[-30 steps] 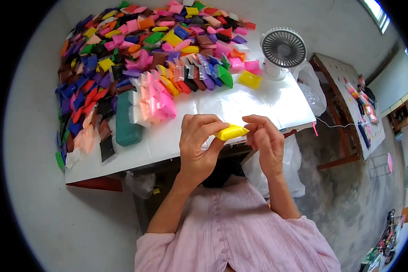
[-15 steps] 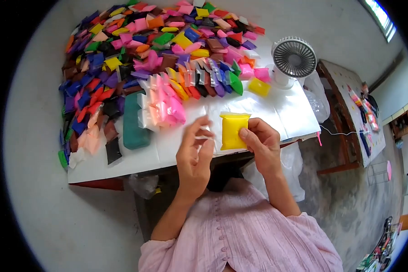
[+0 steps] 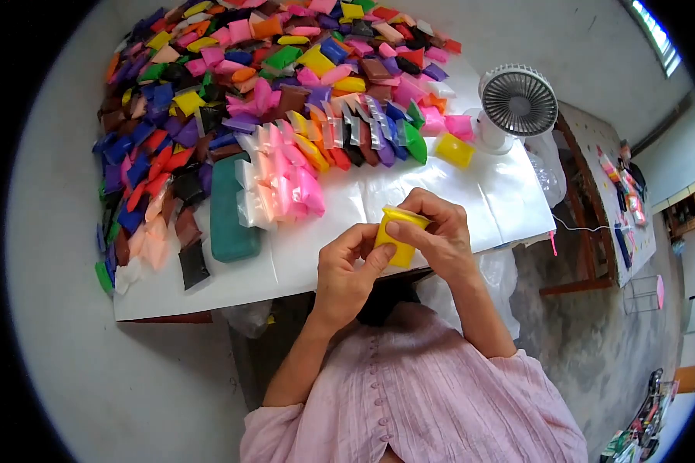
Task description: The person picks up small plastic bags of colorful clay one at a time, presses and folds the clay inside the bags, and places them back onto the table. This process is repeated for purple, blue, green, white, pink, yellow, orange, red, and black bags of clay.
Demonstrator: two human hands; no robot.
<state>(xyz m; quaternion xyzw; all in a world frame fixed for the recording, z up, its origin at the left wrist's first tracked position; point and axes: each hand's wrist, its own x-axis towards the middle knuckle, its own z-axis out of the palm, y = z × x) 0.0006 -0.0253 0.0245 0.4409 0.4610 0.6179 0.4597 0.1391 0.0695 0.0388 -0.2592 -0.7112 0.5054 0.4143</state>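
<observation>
Both hands grip a small yellow packet (image 3: pixel 402 255) just over the table's front edge. My left hand (image 3: pixel 350 266) pinches its lower left side between thumb and fingers. On the upper right, my right hand (image 3: pixel 440 231) has its thumb across the front and its fingers behind, covering part of the packet. Ahead of the hands stands a row of packets in pink (image 3: pixel 307 193), peach, orange, black, purple and green, their clear ends showing. Another yellow packet (image 3: pixel 454 150) lies by itself to the right of that row.
A large heap of coloured packets (image 3: pixel 208 85) covers the back and left of the white-covered table (image 3: pixel 347 202). A dark green block (image 3: pixel 234 212) lies beside the row. A small fan (image 3: pixel 519 104) stands at the right, its cable running to a second table (image 3: pixel 606 185).
My left hand has moved right and closed on the yellow packet, which my right hand held alone before. The packet is now lower and tilted. The view has shifted slightly.
</observation>
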